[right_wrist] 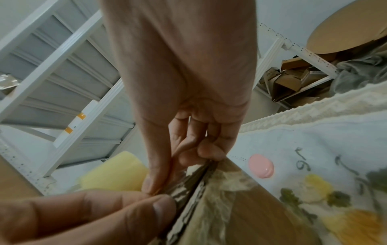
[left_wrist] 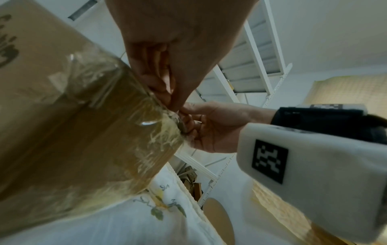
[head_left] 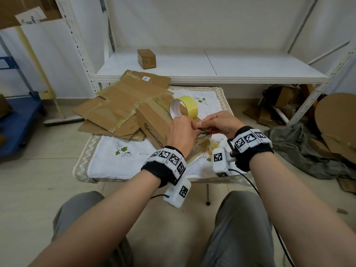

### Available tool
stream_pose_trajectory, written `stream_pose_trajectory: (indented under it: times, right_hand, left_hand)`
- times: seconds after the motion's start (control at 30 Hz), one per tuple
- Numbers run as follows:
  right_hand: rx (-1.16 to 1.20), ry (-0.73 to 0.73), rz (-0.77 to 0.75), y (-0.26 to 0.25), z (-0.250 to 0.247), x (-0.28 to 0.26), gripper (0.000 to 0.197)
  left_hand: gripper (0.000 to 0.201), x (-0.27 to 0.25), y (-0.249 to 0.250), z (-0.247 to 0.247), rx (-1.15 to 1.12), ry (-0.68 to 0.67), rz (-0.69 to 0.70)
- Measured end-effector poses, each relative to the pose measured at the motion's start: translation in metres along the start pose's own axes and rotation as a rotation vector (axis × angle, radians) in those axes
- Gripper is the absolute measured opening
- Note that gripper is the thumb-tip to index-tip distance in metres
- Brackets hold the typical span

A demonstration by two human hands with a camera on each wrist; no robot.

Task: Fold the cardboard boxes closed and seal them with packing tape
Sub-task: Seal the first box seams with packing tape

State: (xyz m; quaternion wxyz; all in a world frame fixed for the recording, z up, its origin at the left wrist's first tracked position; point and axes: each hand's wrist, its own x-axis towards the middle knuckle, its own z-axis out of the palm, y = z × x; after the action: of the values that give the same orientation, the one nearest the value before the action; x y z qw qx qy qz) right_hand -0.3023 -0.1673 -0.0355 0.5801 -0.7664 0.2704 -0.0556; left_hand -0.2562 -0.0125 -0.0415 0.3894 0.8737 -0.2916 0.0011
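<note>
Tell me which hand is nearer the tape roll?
Left. The left hand sits just below the tape roll; the right hand is farther off, to its right. Both pinch the box edge.

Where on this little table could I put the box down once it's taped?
Bare cloth shows at the near left, between the flattened cardboard and the table's front edge, and at the far right beyond the tape roll. The back left is crowded with cardboard; the middle holds the box and both hands.
</note>
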Motion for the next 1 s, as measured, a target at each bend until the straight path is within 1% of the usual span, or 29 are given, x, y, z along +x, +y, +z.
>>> stream_pose_trajectory:
  times: [0.23,0.47,0.63,0.77,0.87,1.0]
  right_hand:
    - [-0.004,-0.062,-0.046,0.004,-0.001,0.0,0.008]
    - [0.047,-0.065,-0.08,0.008,0.0,-0.004,0.009]
    - [0.044,-0.062,-0.098,0.007,0.0,-0.004,0.006]
    - [0.065,-0.073,-0.11,0.01,-0.002,-0.004,0.009]
    - [0.055,-0.074,-0.109,0.01,-0.002,-0.004,0.004]
    - [0.043,-0.067,-0.089,0.009,-0.002,-0.003,0.015]
  left_hand:
    - [0.016,-0.002,-0.005,0.003,-0.063,0.018,-0.06]
    - [0.019,-0.005,-0.007,0.007,-0.167,0.06,-0.148]
    - [0.024,-0.006,-0.005,0.01,-0.148,0.06,-0.144]
    - [0.018,-0.004,-0.005,0.007,-0.16,0.058,-0.137]
    - [0.022,-0.004,-0.009,0.004,-0.131,0.05,-0.122]
    - [0.022,-0.007,-0.01,0.002,-0.11,0.061,-0.081]
